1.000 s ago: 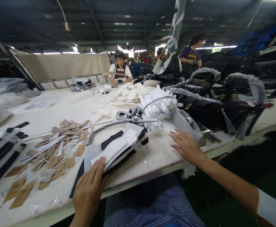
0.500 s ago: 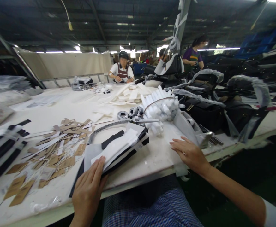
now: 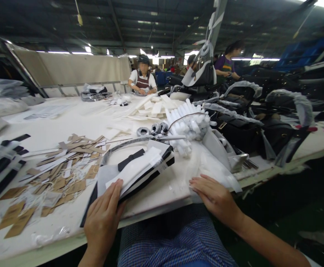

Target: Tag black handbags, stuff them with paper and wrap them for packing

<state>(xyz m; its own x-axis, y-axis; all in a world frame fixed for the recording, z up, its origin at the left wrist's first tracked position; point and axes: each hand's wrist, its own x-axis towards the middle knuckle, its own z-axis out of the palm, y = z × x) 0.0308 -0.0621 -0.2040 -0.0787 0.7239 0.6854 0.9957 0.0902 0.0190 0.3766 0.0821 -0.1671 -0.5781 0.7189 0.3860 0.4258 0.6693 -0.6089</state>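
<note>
A flat black bag piece (image 3: 150,181) lies near the table's front edge, with white sheets (image 3: 144,167) on top and a wrapped looped handle (image 3: 117,145) behind. My left hand (image 3: 103,211) grips its near left corner, fingers over the sheets and thumb low at the edge. Right of the bag, my right hand (image 3: 216,198) rests at the table edge, its fingers stretched out flat against clear plastic film (image 3: 210,165). The thumb of that hand is hidden.
Brown tags and card strips (image 3: 64,178) are scattered to the left. White foam rolls (image 3: 188,124), wrapped coils (image 3: 156,129) and black handbags (image 3: 235,133) stand behind and right. Black-and-white strapped pieces (image 3: 2,163) lie far left. A co-worker (image 3: 143,78) sits across the table (image 3: 75,120).
My right hand has moved left and toward me, and the plastic film now spreads farther over the table edge beside it. My left hand stays on the bag piece. The view has shifted slightly.
</note>
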